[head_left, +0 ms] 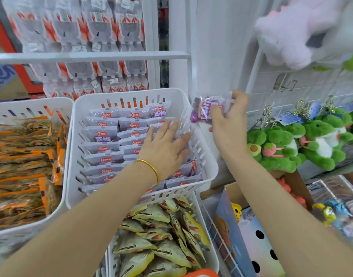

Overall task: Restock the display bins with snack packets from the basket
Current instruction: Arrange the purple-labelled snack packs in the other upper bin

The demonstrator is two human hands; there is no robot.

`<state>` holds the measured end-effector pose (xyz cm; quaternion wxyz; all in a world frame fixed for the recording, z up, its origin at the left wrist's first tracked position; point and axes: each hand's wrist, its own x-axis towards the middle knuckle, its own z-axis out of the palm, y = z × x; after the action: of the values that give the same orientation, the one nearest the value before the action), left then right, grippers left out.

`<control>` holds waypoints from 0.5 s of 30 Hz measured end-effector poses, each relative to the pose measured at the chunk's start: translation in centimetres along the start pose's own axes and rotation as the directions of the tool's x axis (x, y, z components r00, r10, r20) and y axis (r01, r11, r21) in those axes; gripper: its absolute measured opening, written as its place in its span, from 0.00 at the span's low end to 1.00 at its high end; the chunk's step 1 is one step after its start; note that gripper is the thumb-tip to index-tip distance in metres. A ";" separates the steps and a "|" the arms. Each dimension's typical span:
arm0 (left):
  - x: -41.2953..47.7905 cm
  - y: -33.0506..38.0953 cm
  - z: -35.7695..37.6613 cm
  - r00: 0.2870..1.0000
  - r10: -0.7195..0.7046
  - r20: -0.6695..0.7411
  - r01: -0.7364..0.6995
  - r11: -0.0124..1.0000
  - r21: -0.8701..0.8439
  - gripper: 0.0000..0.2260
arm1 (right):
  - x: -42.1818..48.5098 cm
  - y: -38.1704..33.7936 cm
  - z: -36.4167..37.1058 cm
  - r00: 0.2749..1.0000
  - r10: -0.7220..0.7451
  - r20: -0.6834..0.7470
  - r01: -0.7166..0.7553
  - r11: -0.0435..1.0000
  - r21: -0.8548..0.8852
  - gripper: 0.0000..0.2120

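One wide-angle camera, worn on the head, looks forward and down. It sits close to the white display bins [131, 93], which fill its left and middle

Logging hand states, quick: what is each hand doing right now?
Left hand: open, fingers flat on the packets in the white bin.
Right hand: holding a purple snack packet beside the bin's right rim.
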<state>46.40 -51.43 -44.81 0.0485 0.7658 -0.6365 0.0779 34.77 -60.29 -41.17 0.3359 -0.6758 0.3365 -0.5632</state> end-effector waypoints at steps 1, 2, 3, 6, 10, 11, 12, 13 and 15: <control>0.0 -0.2 -0.1 1.000 -0.004 -0.022 0.004 1.000 -0.012 0.21 | 0.0 -0.1 0.3 0.999 -0.034 0.033 0.035 0.999 -0.019 0.13; 0.2 -0.5 -0.3 0.997 -0.019 -0.071 0.017 0.999 -0.034 0.20 | 0.1 -0.3 0.6 0.995 -0.077 0.064 0.080 0.996 -0.047 0.14; 0.5 -0.9 -0.5 0.991 -0.050 -0.127 0.042 0.997 -0.060 0.20 | 0.4 -0.4 1.1 0.989 -0.118 0.091 0.126 0.988 -0.093 0.14; 1.7 -2.1 -0.8 0.985 -0.135 -0.109 0.130 0.990 -0.050 0.22 | 1.3 -0.5 2.5 0.962 -0.187 0.200 0.243 0.918 -0.312 0.13; 2.0 -2.4 -0.4 0.984 -0.162 0.072 0.160 0.987 0.034 0.25 | 2.1 -0.3 4.5 0.933 -0.213 0.289 0.351 0.715 -0.605 0.17; 1.9 -2.5 -0.3 0.984 -0.162 0.074 0.160 0.987 0.034 0.25 | 2.4 -0.2 5.0 0.919 -0.230 0.320 0.389 0.652 -0.650 0.17; 1.8 -2.5 -0.3 0.984 -0.164 0.069 0.162 0.986 0.031 0.25 | 2.6 -0.1 5.4 0.903 -0.235 0.361 0.428 0.585 -0.689 0.16; 1.7 -2.5 -0.3 0.984 -0.165 0.064 0.163 0.986 0.033 0.25 | 2.8 0.0 5.7 0.887 -0.229 0.400 0.459 0.521 -0.720 0.15; 1.6 -2.6 -0.3 0.983 -0.171 0.065 0.169 0.985 0.040 0.24 | 2.9 0.2 5.9 0.876 -0.196 0.440 0.480 0.436 -0.762 0.14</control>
<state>49.22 -52.42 -44.16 0.0201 0.8202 -0.5687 0.0580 40.98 -62.37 -40.65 -0.1168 -0.8786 0.3724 -0.2752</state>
